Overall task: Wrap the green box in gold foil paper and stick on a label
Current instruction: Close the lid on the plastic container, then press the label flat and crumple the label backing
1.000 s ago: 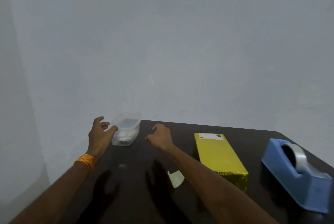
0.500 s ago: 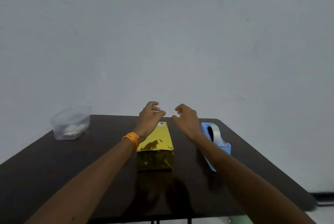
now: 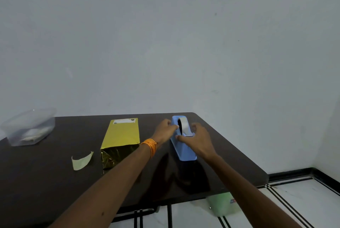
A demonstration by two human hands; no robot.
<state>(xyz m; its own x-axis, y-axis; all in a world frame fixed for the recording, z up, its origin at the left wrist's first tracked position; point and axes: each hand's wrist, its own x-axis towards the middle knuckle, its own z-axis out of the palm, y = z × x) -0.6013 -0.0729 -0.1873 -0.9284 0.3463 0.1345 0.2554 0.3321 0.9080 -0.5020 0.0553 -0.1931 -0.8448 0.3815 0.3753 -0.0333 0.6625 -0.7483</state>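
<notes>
The box wrapped in gold foil [image 3: 121,138] lies lengthwise on the dark table [image 3: 46,172], with a white label [image 3: 124,121] stuck on its far top end. Right of it stands a blue tape dispenser [image 3: 184,149] holding a roll of tape [image 3: 184,126]. My left hand [image 3: 164,129] grips the dispenser's left side near the roll. My right hand [image 3: 197,138] grips its right side, thumb across the top by the cutter. A curled scrap of backing paper [image 3: 81,160] lies left of the box.
A clear plastic container [image 3: 29,128] with white items inside sits at the table's far left. The table's right edge falls off to a tiled floor, where a pale green bin [image 3: 222,205] stands under the corner. A plain wall rises behind.
Both hands have moved right, from hovering over the gold box to gripping the tape dispenser. The view has shifted right as well.
</notes>
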